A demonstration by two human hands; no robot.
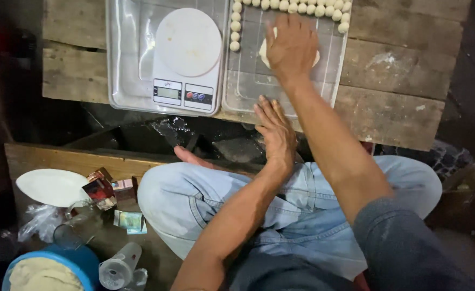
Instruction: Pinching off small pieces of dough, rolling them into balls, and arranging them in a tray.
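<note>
The right hand (291, 48) is laid flat, fingers spread, on a pale dough disc (263, 53) in a clear tray (248, 89) on the wooden table (404, 70); nothing is gripped, the palm is pressed down and most of the disc is hidden under it. Small dough balls (235, 26) are lined along the tray's far and left edges, close to the disc but apart from it. The left hand (275, 134) is held open with fingers straight and together at the tray's near rim; whether the rim is touched cannot be told, and nothing is held in its grip.

Just left of this tray, a second clear tray (124, 81) is seen with a white kitchen scale (186, 56) inside it: a round white platter on top, a small grey display and coloured buttons on the near face.

Below the table, blue-jeaned knees (194, 199) are seen. At lower left, on a low wooden board (43, 156), an oval white plate (51, 187) is set, and just beside it small glossy packets (104, 188) in red, brown and silver are piled. A greenish flat packet (130, 221) lies near them. Nearer still, a clear plastic bag (38, 223), a clear cup (119, 267) on its side and a blue tub (81, 258) holding a mass of dough (41, 275) are found
</note>
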